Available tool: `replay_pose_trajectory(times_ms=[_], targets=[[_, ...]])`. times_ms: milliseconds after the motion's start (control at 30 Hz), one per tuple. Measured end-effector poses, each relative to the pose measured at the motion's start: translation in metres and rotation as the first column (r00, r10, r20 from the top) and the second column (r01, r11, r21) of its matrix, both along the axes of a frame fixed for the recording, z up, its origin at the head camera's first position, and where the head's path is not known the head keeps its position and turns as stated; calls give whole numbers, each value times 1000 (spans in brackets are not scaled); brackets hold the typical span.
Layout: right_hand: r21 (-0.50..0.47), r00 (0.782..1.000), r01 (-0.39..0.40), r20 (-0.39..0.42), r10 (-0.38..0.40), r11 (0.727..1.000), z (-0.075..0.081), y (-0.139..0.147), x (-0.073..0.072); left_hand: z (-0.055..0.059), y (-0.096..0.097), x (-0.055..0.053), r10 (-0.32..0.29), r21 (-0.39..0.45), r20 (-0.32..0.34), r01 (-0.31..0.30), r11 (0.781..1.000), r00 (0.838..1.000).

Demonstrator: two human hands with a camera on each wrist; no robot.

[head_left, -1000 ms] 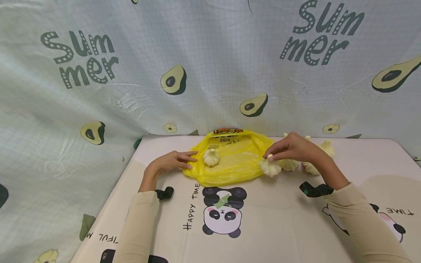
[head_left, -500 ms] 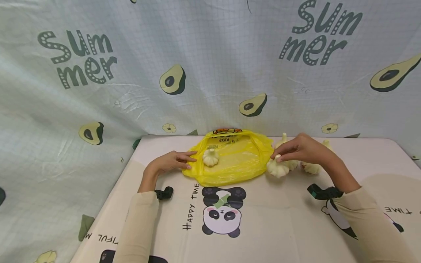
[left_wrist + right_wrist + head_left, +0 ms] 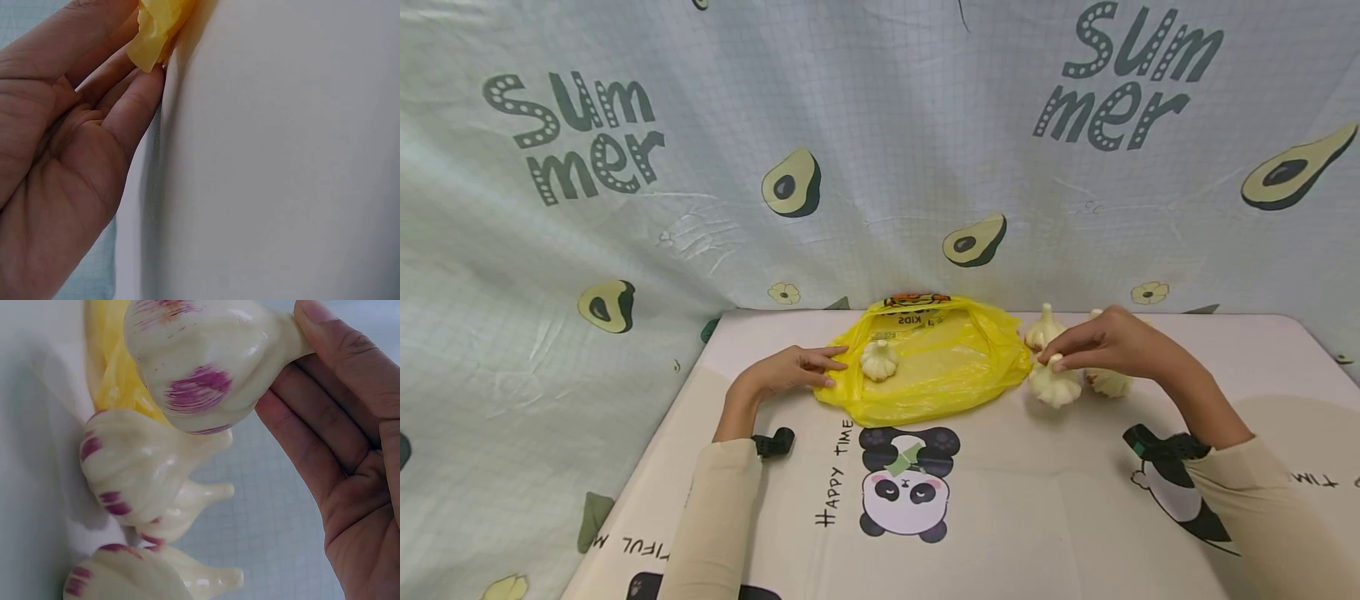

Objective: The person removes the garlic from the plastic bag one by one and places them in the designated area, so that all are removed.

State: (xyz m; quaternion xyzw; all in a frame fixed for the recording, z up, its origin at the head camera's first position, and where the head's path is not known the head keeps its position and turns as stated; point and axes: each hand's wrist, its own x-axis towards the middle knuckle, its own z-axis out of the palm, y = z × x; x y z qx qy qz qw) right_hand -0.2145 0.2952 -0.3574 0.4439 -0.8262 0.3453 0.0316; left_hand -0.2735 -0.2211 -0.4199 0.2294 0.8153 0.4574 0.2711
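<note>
A yellow plastic bag (image 3: 940,398) lies on the table with its mouth spread wide, and one garlic bulb (image 3: 878,360) sits inside at its left. My left hand (image 3: 790,369) holds the bag's left edge; in the left wrist view a yellow fold (image 3: 156,31) shows between its fingers and thumb. Just right of the bag, my right hand (image 3: 1101,343) pinches another garlic bulb (image 3: 1055,383) by its stem. That bulb hangs upright, stem up; whether it touches the table is unclear. Purple streaks mark this held bulb (image 3: 206,369) in the right wrist view.
More garlic bulbs stand around and behind my right hand: one at the back (image 3: 1043,327), another to the right (image 3: 1108,382), others partly hidden. The table (image 3: 1000,517) has a panda-print cover. A printed curtain (image 3: 880,167) hangs behind it.
My right hand has moved to the right with the garlic bulb, away from the bag's right edge. The left hand and the bulb in the bag have stayed in place.
</note>
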Motion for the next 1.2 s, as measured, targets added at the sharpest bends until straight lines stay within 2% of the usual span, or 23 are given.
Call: replay_pose_trajectory(times_ms=[300,567,700,867,1200], targets=[[3,998,44,-34,-44,999,5,11,5,-1,0,-1,-1,-1,5,1,1000,1000],[13,999,44,-22,-44,999,6,25,8,0,0,-1,-1,-6,4,1,1000,1000],[13,997,53,-48,-52,999,5,32,10,1,1,0,-10,-9,-4,10,1000,1000],[38,991,111,-83,-108,993,6,42,14,1,1,0,-16,-7,-8,16,1000,1000],[68,975,217,-59,-213,974,9,62,26,1,1,0,-1,-17,-9,1,1000,1000]])
